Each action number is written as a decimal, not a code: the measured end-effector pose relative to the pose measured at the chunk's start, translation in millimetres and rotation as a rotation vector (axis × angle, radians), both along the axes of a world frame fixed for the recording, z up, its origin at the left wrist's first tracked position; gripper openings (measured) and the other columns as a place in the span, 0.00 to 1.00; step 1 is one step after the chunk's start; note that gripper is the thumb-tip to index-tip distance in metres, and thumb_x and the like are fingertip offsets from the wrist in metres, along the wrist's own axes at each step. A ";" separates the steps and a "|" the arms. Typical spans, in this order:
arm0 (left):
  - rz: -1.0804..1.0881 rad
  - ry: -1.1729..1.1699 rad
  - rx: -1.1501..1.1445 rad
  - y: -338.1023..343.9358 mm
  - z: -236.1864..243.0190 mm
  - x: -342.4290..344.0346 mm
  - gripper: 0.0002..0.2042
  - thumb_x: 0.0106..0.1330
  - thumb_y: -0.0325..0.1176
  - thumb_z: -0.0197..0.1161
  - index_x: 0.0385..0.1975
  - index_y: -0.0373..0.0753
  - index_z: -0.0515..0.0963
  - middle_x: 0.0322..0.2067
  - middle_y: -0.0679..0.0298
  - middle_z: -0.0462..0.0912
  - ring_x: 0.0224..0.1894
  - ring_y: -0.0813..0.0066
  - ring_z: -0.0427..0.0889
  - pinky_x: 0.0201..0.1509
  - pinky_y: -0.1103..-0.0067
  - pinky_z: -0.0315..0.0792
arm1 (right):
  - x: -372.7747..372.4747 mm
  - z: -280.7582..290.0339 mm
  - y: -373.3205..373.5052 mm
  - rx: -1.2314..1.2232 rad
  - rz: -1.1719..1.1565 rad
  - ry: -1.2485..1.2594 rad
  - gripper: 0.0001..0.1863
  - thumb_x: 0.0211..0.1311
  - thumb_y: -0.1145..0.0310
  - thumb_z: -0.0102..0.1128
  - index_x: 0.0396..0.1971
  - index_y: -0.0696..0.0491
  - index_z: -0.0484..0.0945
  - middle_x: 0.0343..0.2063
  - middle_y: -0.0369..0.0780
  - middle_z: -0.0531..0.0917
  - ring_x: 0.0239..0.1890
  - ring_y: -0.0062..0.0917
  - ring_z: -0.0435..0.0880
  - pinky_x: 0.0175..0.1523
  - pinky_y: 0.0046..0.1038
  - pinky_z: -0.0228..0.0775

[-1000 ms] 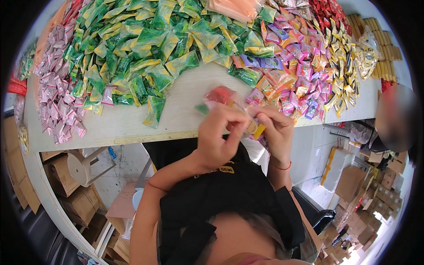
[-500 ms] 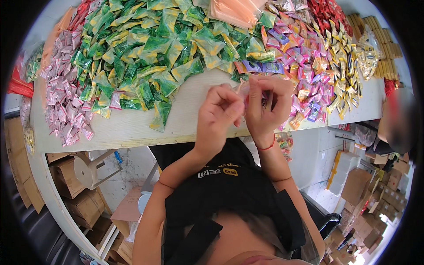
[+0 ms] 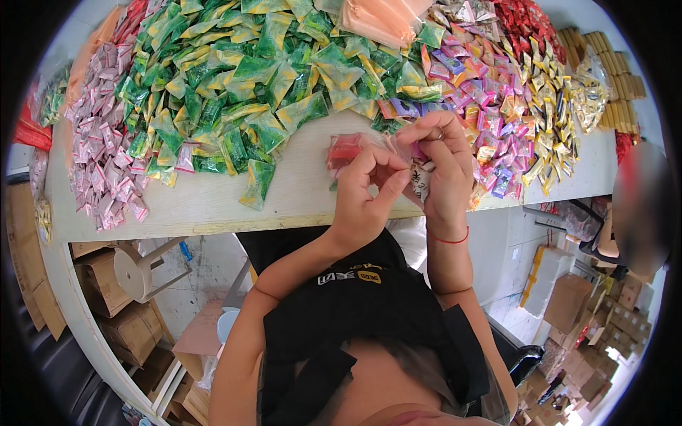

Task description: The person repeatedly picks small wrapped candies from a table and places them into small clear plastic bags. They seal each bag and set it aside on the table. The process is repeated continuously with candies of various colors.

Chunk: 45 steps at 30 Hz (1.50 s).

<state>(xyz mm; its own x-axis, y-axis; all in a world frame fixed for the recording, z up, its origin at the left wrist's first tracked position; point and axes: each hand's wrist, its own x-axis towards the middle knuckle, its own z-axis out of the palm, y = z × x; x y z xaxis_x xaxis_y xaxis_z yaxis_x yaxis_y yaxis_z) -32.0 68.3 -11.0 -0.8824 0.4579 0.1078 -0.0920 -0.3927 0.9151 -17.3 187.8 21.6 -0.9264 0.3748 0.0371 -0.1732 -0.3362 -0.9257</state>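
Note:
A small sheer pinkish pouch (image 3: 387, 144) is between my hands just above the table's front edge. A red wrapped piece (image 3: 346, 149) shows at its left, and a white piece with dark marks (image 3: 420, 183) shows beside my right palm. My left hand (image 3: 369, 192) is closed, thumb and forefinger pinched together at the pouch's edge. Curled over the pouch from the right, my right hand (image 3: 446, 167) grips it; its fingers hide part of it. A heap of green and yellow wrapped packets (image 3: 234, 78) lies just beyond my hands.
Pink packets (image 3: 106, 149) are heaped at the left. Purple and orange packets (image 3: 490, 106), yellow and black sticks (image 3: 550, 106) and red packets (image 3: 526, 28) lie at the right. Peach sheer bags (image 3: 380, 21) are stacked at the back. A stool (image 3: 135, 273) and cardboard boxes (image 3: 128, 334) stand below the table.
My right hand has turned and shifted slightly right and down. My left hand has moved a little right and lower, and the red piece and white piece now show more.

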 end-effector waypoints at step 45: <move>0.008 -0.107 0.093 -12.4 14.3 -15.5 0.04 0.65 0.27 0.56 0.36 0.36 0.70 0.29 0.68 0.74 0.26 0.87 0.70 0.29 0.87 0.65 | 29.7 -16.3 6.9 0.610 -0.193 0.177 0.15 0.44 0.85 0.66 0.36 0.59 0.79 0.32 0.38 0.74 0.36 0.22 0.73 0.43 0.21 0.64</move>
